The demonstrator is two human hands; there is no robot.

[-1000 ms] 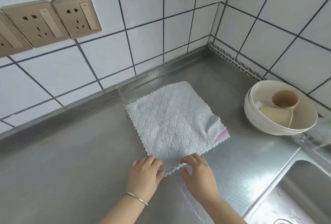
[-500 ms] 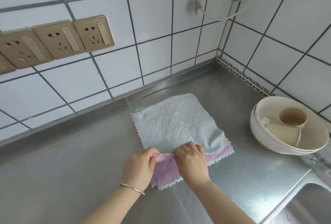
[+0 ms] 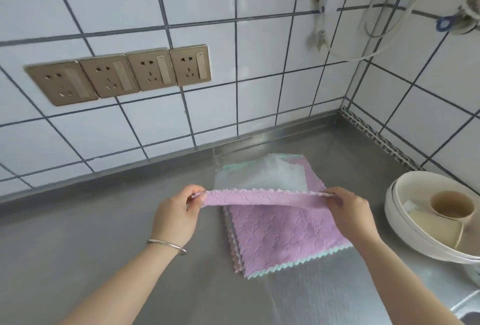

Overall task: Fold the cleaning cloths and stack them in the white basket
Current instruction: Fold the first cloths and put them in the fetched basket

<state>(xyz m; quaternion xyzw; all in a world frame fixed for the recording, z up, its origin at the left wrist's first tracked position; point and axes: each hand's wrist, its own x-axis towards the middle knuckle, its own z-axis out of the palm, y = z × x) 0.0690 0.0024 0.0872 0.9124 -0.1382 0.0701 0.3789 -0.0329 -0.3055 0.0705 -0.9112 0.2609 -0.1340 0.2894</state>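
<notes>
A stack of square cleaning cloths lies on the steel counter near the tiled back wall. Its visible top face is purple, and a teal zigzag edge shows below it. My left hand and my right hand each pinch one near corner of the top cloth. They hold its near edge raised and stretched taut above the stack. The raised strip shows purple toward me. Beyond it, a pale blue cloth surface lies flat. No white basket is in view.
A white bowl holding beige cups stands at the right, close to my right hand. A row of gold wall sockets sits above the counter. White cables hang in the corner. A sink edge shows at bottom right.
Both hands pinched the near edge of the top cloth, spread apart to its corners and lifted it up and away from me, uncovering the purple cloth underneath. The view tilted upward.
</notes>
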